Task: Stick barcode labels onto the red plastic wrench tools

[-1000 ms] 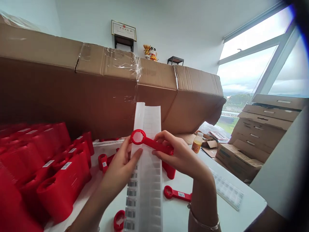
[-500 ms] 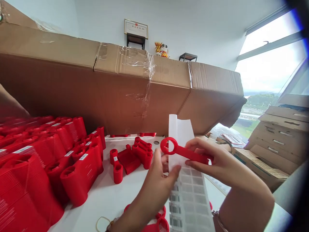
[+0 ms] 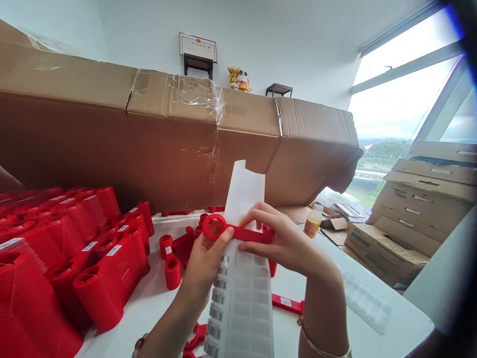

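A flat red plastic wrench-shaped piece (image 3: pixel 248 233) with a ring at its left end is held level between my hands. My left hand (image 3: pixel 208 263) is closed on it near the ring, thumb on top. My right hand (image 3: pixel 288 241) pinches its other end, fingers behind and thumb in front. Right beneath both hands runs a long strip of label sheet (image 3: pixel 249 298), translucent, with barcode labels along its left edge. Its white upper end (image 3: pixel 248 191) sticks up behind the red piece. Whether my left fingers also grip the strip is hidden.
Stacks of the red pieces (image 3: pixel 108 283) fill the left of the white table (image 3: pixel 143 308). A long cardboard box (image 3: pixel 167 154) spans the back. At right are a small yellow-labelled bottle (image 3: pixel 313 220), another clear label sheet (image 3: pixel 367 298) and cartons (image 3: pixel 387 248).
Both hands, the red piece and the label strip have moved left and closer in the view. My left thumb now presses on the red piece near its ring; the camera has turned right.
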The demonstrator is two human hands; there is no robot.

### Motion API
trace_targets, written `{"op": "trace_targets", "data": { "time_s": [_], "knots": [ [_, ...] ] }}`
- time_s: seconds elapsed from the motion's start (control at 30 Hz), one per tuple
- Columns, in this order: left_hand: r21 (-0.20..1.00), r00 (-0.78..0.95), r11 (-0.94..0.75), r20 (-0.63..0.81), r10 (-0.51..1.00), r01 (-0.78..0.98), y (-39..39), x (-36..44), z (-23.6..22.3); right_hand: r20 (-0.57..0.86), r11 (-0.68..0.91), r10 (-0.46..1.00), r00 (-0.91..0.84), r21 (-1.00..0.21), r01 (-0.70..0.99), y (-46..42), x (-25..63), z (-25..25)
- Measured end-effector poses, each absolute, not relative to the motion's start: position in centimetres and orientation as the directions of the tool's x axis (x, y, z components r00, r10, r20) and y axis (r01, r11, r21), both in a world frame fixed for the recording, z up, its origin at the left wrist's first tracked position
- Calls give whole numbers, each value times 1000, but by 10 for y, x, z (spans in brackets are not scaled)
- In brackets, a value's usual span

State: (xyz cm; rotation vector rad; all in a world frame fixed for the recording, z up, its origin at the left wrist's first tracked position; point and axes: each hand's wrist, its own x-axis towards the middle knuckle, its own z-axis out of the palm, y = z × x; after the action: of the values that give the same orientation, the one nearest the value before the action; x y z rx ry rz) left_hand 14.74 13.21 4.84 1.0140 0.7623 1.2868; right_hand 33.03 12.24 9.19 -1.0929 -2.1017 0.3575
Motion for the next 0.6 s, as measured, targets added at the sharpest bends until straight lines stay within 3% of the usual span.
{"op": "trace_targets", "data": {
  "time_s": [0.13, 0.23, 0.4, 0.5, 0.6],
  "knots": [
    [909, -13, -151, 158, 987, -388, 134, 139, 55, 519, 561, 821, -237, -662, 497, 136, 320, 88],
    [880, -59, -213, 207, 976, -424, 133, 132, 59, 433, 442, 895, -105, -831, 338, 146, 316, 87],
    [883, -85, -294, 283, 955, -367, 134, 124, 61, 270, 297, 889, -371, -955, 15, 148, 309, 87],
    [886, -26, -302, 313, 949, -352, 137, 117, 63, 247, 253, 916, -316, -967, -22, 146, 306, 88],
    [929, 146, -260, 305, 941, -262, 141, 108, 66, 273, 283, 940, -202, -959, 21, 144, 309, 91]
  ]
}}
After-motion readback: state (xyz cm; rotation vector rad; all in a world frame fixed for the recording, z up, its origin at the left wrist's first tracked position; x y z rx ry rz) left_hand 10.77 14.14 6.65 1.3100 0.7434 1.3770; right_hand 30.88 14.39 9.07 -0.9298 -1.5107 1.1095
